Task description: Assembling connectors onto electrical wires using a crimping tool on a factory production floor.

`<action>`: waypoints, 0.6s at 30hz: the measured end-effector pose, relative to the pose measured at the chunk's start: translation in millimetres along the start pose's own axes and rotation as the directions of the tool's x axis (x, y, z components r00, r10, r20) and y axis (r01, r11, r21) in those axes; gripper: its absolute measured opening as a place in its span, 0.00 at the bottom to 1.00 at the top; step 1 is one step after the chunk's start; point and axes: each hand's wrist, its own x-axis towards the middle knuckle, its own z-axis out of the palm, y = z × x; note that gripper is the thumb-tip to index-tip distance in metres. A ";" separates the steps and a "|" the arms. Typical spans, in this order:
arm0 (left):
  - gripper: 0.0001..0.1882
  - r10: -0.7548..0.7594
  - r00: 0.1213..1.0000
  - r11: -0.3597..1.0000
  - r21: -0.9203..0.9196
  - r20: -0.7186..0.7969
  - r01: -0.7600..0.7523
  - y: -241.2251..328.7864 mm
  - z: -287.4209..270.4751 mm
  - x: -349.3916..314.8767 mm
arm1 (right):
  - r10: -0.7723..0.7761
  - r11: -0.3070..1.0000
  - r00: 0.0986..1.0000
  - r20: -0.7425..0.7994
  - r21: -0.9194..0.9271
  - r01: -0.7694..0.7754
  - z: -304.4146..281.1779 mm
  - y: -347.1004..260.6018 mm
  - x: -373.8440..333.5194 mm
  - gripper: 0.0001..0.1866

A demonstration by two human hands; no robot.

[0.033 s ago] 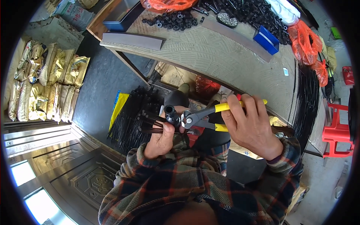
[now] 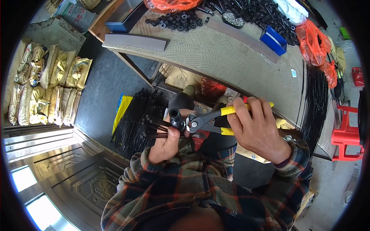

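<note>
My left hand (image 2: 165,146) is closed around a black hollow fitting (image 2: 175,118), its round open end facing up. Several thin black rods (image 2: 155,124) stick out leftward from the same grip. In my right hand (image 2: 259,127) is a pair of pliers (image 2: 211,116) with yellow handles and dark jaws, the fingers curled over the upper handle. The handles are spread apart. The metal jaw tips meet the right side of the fitting, close to my left fingers. Exactly what lies between the jaws is too small to tell.
Ahead stands a worktable (image 2: 231,65) with black plastic parts (image 2: 181,22), a blue tray (image 2: 273,41), red plastic bags (image 2: 314,44) and long black rods (image 2: 317,104). More black rods (image 2: 133,123) are heaped at left. Stacked sacks (image 2: 46,84) and a red stool (image 2: 347,134) flank the scene.
</note>
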 end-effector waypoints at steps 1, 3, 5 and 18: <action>0.39 -0.005 1.000 1.000 0.000 0.004 0.005 -0.1 0.4 0.2 | 0.004 1.000 1.000 0.003 0.003 -0.004 1.8 -0.1 -0.3 0.12; 0.40 0.024 0.999 0.997 0.080 -0.029 -0.021 1.2 2.4 2.2 | -0.012 0.969 0.996 0.089 0.247 -0.010 8.2 -0.7 -0.2 0.12; 0.40 0.047 0.997 0.998 0.037 -0.053 -0.045 -10.7 3.8 1.8 | 0.025 0.941 0.996 0.080 0.334 -0.051 25.6 -14.8 -5.1 0.12; 0.41 0.051 0.972 0.991 -0.131 0.230 -0.021 -20.7 -9.1 4.5 | -0.378 -0.121 0.838 0.392 0.877 -0.465 17.8 23.8 -19.2 0.10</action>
